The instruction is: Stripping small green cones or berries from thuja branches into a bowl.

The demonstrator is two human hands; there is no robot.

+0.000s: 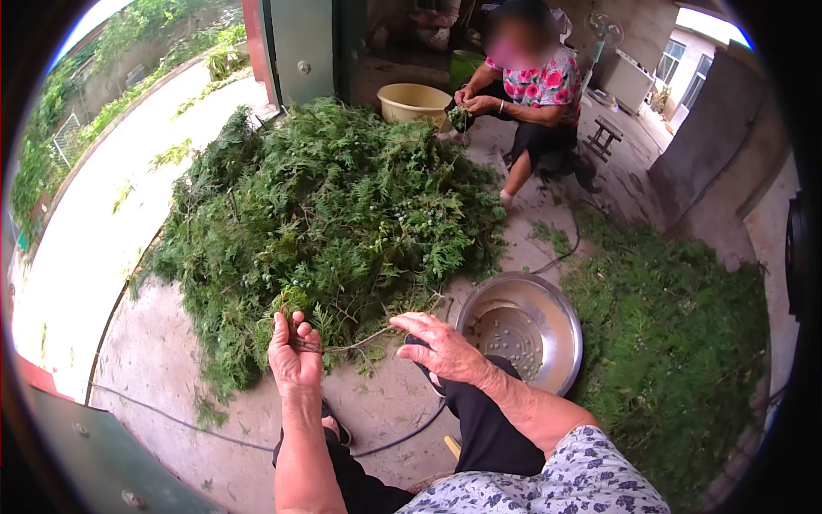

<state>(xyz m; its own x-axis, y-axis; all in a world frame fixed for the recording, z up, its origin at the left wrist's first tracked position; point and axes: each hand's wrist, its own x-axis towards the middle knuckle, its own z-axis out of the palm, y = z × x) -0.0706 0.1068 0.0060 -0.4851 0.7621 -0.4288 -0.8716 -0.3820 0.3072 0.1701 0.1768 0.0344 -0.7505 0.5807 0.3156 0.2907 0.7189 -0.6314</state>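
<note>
My left hand point(297, 355) is closed around the twiggy stem of a cut evergreen branch point(360, 339), with some green sprays showing above the fingers. To its right, my right hand point(445, 349) has its fingers stretched out and apart near the far part of that stem; whether they touch it I cannot tell. A large heap of evergreen branches point(325, 197) with small pale cones lies just beyond both hands. Beside my right forearm stands a metal basin point(561, 334), with several small pale green cones scattered over its bottom.
Loose green sprays point(676, 334) cover the floor at right. Across the heap, a seated person point(541, 86) handles a sprig, near a yellow tub point(409, 103). A small wooden stool point(602, 139) stands behind. A dark cable point(184, 427) crosses the concrete floor by my feet.
</note>
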